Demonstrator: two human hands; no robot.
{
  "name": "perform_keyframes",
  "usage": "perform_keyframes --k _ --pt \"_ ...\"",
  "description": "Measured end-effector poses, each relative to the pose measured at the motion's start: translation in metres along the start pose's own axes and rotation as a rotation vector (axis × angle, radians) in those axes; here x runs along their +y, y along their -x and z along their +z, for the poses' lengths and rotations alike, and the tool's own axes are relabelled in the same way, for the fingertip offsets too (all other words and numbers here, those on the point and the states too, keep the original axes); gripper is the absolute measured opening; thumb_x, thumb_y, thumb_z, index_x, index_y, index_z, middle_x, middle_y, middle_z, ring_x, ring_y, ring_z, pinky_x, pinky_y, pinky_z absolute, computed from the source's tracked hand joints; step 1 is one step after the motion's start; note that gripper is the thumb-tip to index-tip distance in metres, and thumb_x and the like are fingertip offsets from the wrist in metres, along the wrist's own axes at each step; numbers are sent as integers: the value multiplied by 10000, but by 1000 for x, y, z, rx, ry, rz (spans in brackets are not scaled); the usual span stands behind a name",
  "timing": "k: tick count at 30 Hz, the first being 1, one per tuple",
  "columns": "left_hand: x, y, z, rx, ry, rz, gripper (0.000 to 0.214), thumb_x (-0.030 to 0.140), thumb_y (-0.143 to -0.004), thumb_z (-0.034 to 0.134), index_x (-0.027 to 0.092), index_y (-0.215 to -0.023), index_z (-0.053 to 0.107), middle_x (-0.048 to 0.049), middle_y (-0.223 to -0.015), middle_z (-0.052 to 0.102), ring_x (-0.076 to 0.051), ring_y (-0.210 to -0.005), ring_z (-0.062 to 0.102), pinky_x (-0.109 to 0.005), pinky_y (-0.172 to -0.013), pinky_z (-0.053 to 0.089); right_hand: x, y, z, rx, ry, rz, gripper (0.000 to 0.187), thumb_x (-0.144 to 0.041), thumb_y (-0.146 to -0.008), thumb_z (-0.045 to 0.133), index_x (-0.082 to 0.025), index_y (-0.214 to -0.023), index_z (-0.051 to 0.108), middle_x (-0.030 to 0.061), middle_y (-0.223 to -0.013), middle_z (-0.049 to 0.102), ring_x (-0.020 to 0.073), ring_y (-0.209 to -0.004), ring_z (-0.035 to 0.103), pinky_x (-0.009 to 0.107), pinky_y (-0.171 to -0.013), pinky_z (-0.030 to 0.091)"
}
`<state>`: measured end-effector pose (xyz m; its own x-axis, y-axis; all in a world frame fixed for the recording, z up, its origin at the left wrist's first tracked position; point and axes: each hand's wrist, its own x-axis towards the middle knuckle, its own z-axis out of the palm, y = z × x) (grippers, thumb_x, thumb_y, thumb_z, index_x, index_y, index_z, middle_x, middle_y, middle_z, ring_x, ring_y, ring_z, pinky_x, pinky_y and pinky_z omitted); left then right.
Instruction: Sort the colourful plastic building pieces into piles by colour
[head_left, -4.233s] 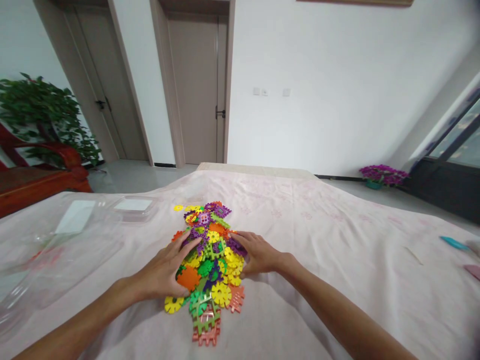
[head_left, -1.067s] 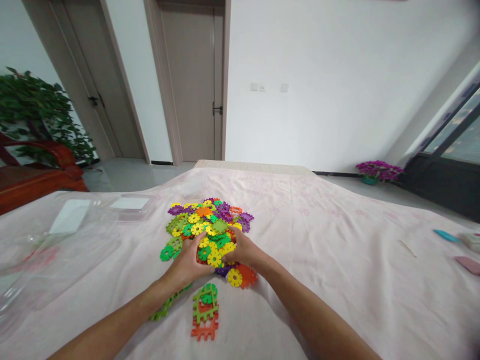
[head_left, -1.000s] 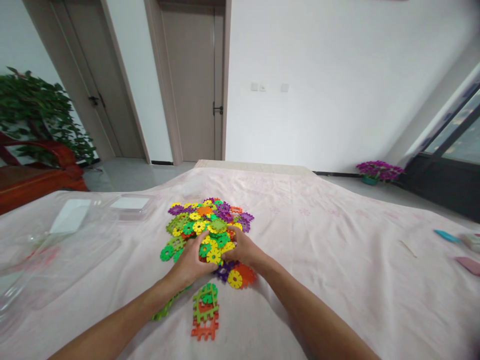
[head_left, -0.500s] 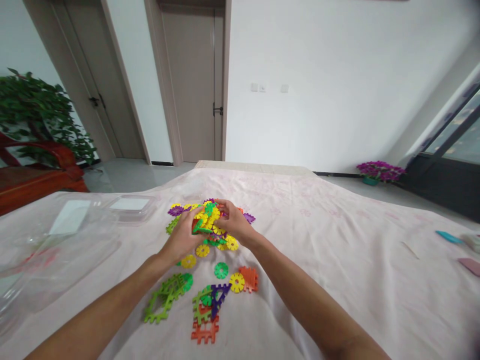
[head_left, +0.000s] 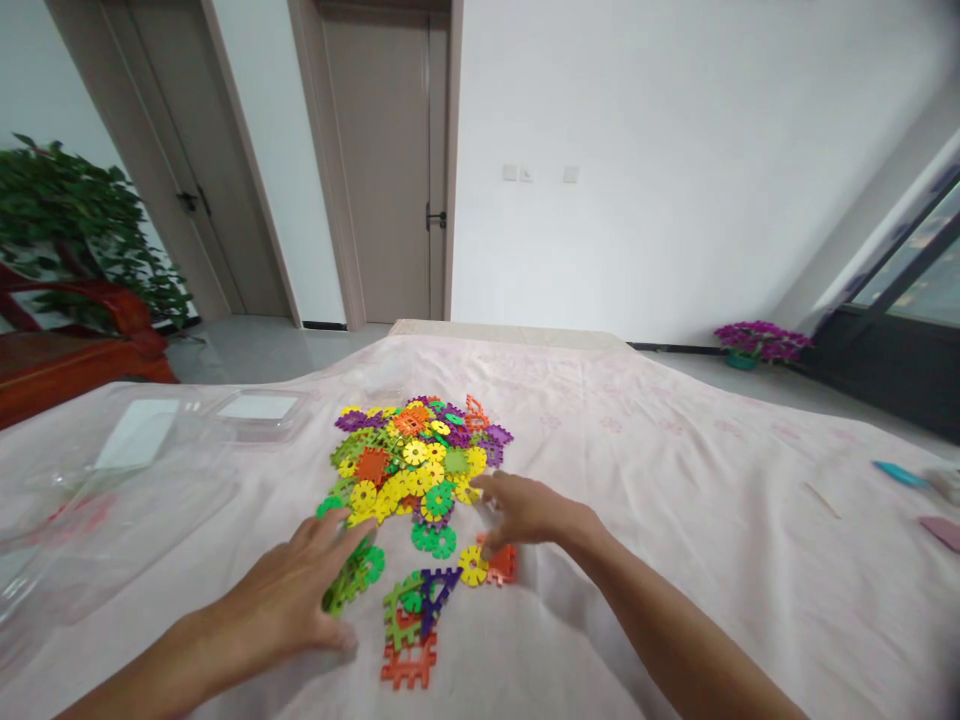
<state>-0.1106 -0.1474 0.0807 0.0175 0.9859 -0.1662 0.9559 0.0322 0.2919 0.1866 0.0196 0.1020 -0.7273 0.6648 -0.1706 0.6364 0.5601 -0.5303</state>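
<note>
A heap of flat plastic interlocking pieces (head_left: 416, 455), yellow, green, purple and orange, lies on the pink cloth (head_left: 675, 480). More loose pieces are scattered nearer me: a purple triangle (head_left: 435, 583), a green frame (head_left: 397, 612) and an orange grid (head_left: 403, 665). My left hand (head_left: 296, 590) lies flat and open over a light green piece (head_left: 346, 580). With fingers spread, my right hand (head_left: 529, 510) rests at the heap's right edge, over an orange square piece (head_left: 502, 567). Neither hand grips anything.
A clear plastic box and lid (head_left: 142, 440) lie on the cloth at the left. A teal item (head_left: 892, 472) and a pink one (head_left: 941, 530) sit at the far right. Beyond the cloth are doors, a potted plant (head_left: 75, 240) and purple flowers (head_left: 757, 342).
Both hands held a bunch of pieces lifted over the heap half a second ago. They have let it go onto the heap and drawn back toward me, now open over the near loose pieces.
</note>
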Motion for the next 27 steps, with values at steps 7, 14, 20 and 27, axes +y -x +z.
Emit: perform_keyframes --k 7,14,20,27 --pt "30 10 35 -76 -16 22 1183 420 -504 838 365 -1569 327 -129 -1617 316 -432 -1426 347 -556 -1055 434 -34 26 38 -51 130 -97 839 -404 -547 911 -259 -1303 577 102 -1227 528 309 -1084 552 391 -836 495" --pt "62 -10 42 -36 96 194 856 313 -583 788 219 -1401 555 -140 -1489 478 -356 -1326 474 -451 -1105 429 -42 6 65 147 41 -131 381 -161 -694 699 -198 -1073 680 85 -1057 614 255 -1006 568 356 -862 468" --pt "81 -19 37 203 234 286 388 243 -760 647 232 -1148 627 -84 -1161 680 -271 -1099 616 -414 -978 496 -32 -13 77 223 -440 32 283 -78 -694 541 -183 -908 694 -3 -724 604 153 -661 566 278 -646 469" --pt "80 -80 -13 571 290 305 240 300 -909 550 225 -1123 629 -78 -1153 690 -239 -1130 628 -408 -1013 485 -47 -45 33 435 -1237 24 284 -337 -791 604 -189 -1020 686 31 -865 642 164 -765 625 313 -655 563"
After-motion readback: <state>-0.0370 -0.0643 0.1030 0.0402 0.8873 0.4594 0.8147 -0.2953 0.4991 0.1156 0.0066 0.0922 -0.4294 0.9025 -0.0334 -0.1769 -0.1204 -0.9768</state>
